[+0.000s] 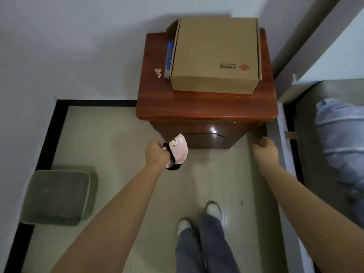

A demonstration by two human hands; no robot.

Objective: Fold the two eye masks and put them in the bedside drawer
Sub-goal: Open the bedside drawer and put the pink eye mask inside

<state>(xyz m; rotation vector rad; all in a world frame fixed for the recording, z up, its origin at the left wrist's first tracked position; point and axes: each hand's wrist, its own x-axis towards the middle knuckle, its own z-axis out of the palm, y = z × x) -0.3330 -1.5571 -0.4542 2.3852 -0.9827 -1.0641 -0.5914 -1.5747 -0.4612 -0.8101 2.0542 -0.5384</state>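
Observation:
My left hand point(156, 153) grips a folded pink eye mask point(178, 149) with a black strap, held in the air just left of the bedside cabinet's front. The dark wooden bedside cabinet point(204, 107) stands ahead; its drawer front point(204, 138) looks shut. My right hand point(265, 149) hangs near the cabinet's lower right corner with its fingers curled and nothing seen in it. Only one mask is clearly visible; whether a second is folded with it I cannot tell.
A cardboard box point(215, 54) fills most of the cabinet top, with a blue tube point(169, 55) and small pink bits point(158, 73) to its left. A green bin point(57, 197) stands on the floor at left. Striped bedding point(340, 134) lies at right. My feet point(199, 217) are below.

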